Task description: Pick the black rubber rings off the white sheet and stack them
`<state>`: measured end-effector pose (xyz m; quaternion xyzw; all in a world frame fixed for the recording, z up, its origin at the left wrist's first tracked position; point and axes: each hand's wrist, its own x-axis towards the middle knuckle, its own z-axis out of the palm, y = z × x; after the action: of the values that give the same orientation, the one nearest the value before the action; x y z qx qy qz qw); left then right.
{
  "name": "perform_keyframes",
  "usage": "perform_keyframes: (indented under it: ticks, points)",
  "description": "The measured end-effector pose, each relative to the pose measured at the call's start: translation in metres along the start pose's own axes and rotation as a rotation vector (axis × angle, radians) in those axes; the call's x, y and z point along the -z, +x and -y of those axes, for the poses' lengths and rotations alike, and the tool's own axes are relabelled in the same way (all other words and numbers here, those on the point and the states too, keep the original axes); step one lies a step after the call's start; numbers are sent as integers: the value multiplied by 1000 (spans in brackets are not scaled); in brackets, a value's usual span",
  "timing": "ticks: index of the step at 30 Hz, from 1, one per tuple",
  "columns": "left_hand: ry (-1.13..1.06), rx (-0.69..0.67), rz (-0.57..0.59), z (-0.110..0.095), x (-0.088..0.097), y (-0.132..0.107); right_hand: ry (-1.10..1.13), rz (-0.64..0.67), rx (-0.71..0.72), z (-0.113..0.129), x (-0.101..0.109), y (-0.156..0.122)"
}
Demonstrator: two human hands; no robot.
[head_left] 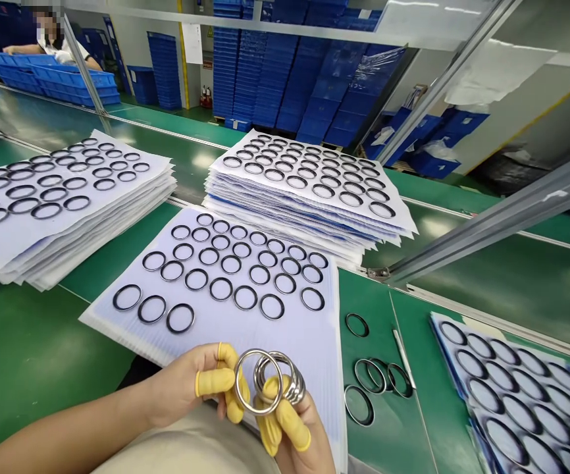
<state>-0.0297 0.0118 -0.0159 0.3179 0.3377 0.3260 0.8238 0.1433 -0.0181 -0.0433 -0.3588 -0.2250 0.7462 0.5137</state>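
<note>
From the head camera, the left hand and right hand meet at the bench's near edge, both clamped on a bunch of silver rings. One ring stands forward and the others lie bunched against the right hand. Both hands wear yellow finger cots.

Just beyond the hands lies a white sheet on the green bench, set with rows of black rings. Two stacks of ringed sheets stand farther back, one behind it and one toward the left.

By the right edge of that sheet lie loose rings and a white stick, with another sheet at the bench's right corner. Far off, a co-worker sits behind blue crates.
</note>
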Motion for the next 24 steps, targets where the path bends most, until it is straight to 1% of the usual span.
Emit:
perform_keyframes:
  ticks: [2, 4, 7, 10, 12, 13, 14, 15, 17, 19, 20, 21, 23, 24]
  points:
    - [-22, 6, 5, 1, 0, 2, 8, 50, -10, -2, 3, 1]
    - [-40, 5, 12, 3, 1, 3, 7, 72, -19, -5, 6, 2]
    - [-56, 5, 18, 6, 2, 4, 8, 53, 15, -7, 7, 2]
    - [-45, 9, 10, 8, 1, 5, 21, 39, 36, -7, 4, 2]
    - [10, 8, 1, 7, 3, 5, 27, 32, 15, -6, 2, 1]
    - [74, -12, -4, 6, 5, 5, 30, 20, 1, -5, 2, 1]
    - [180, -56, -27, 5, 9, 4, 35, 7, -15, -4, 3, 0]
    - [335, -122, -77, 4, 16, 2, 39, -3, -34, -3, 4, 0]
    - [754, -298, -251, 2, 34, -2, 49, -13, -69, -3, 8, -1]
    - [1185, -439, -445, 3, 58, -8, 70, -15, -93, -5, 13, 1]
    - [1349, -472, -498, 4, 69, -11, 92, -20, -100, -6, 16, 2]
    - [1482, -480, -524, 6, 80, -13, 121, -29, -100, -9, 19, 4]
    - [1665, -453, -541, 10, 96, -17, 188, -33, -99, -13, 21, 7]
    - [1722, -425, -538, 12, 101, -18, 223, -22, -100, -14, 20, 8]
